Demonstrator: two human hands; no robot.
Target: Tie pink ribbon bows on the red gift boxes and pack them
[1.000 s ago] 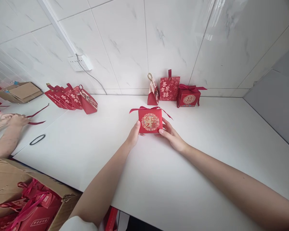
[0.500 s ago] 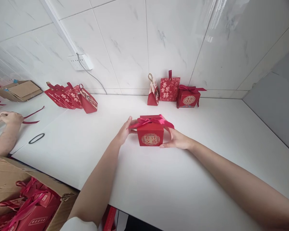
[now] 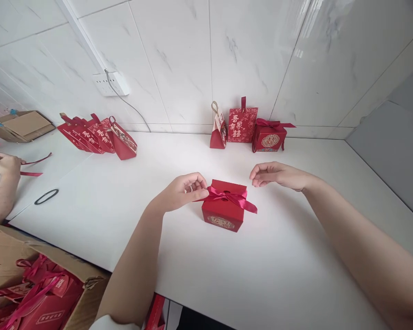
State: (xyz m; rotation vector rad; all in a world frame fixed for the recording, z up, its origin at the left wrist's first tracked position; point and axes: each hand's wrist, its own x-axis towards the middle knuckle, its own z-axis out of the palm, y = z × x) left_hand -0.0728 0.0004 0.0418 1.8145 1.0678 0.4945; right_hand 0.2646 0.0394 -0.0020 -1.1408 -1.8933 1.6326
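Observation:
A red gift box (image 3: 223, 208) with gold print on its front stands in front of me, turned a little. A pink-red ribbon (image 3: 227, 196) is tied in a bow across its top. My left hand (image 3: 189, 190) is at the box's upper left corner, its thumb and fingers pinched on the left end of the ribbon. Off to the right and slightly behind the box, my right hand (image 3: 275, 175) hovers with nothing in it, fingers loosely bent. It does not touch the box.
At the back wall stand a small triangular box (image 3: 219, 133), a red patterned box (image 3: 242, 124) and a ribboned box (image 3: 269, 139). Several red boxes (image 3: 96, 135) lean at left. A carton (image 3: 98, 275) holds more. Another person's hand (image 3: 7, 165) works near a black ring (image 3: 47, 196).
The box has come nearer to me and turned slightly. My right hand has let go of it and moved up and right. My left hand has moved from its side to the ribbon.

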